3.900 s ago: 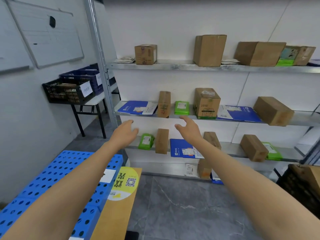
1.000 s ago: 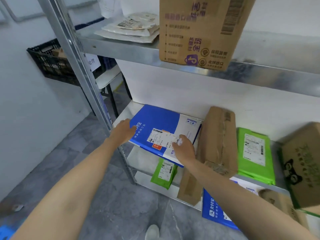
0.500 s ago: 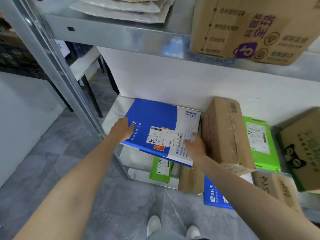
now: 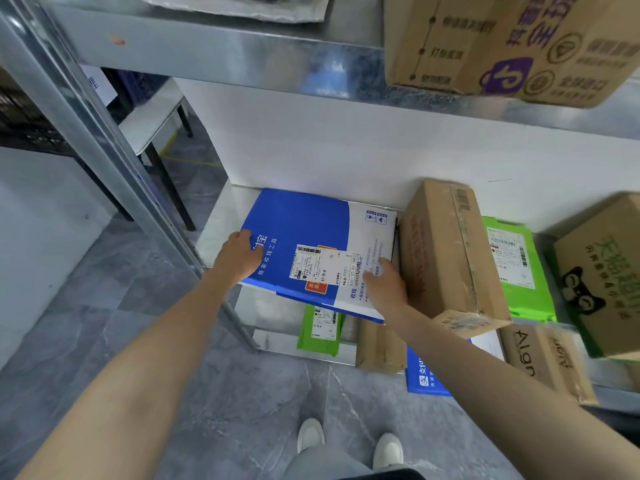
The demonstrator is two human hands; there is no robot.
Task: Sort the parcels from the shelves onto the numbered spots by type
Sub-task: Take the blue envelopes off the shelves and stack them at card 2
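Biggest risk: dragging the upright cardboard box (image 4: 446, 251) along. Stands tight against the right edge of the blue flat parcel (image 4: 304, 233) and seems to jut past the front of the middle shelf (image 4: 221, 230), so liable to tip to the floor under a pull angled toward it or a brush from the right wrist. Might take down the green mailer bag (image 4: 516, 268), just right of the box, as well. Second risk: a slip. Looks thin, wide and glossy, with the front corner overhanging the shelf; likely to swing down or fold if held weakly on one side. Best drawn straight out, away from the box, and kept level.

Lies flat on the middle shelf, directly left of the box, shipping label (image 4: 322, 265) up. Left hand (image 4: 239, 258) at the edge farthest from the box, fingers curled onto the blue face, gripping that edge. Right hand (image 4: 386, 287) at the front corner nearest the box, close to the cardboard, fingers laid on the white part; thumb hidden, so cannot tell whether pinching or only pressing. Spans the gap between both hands, label in the middle.
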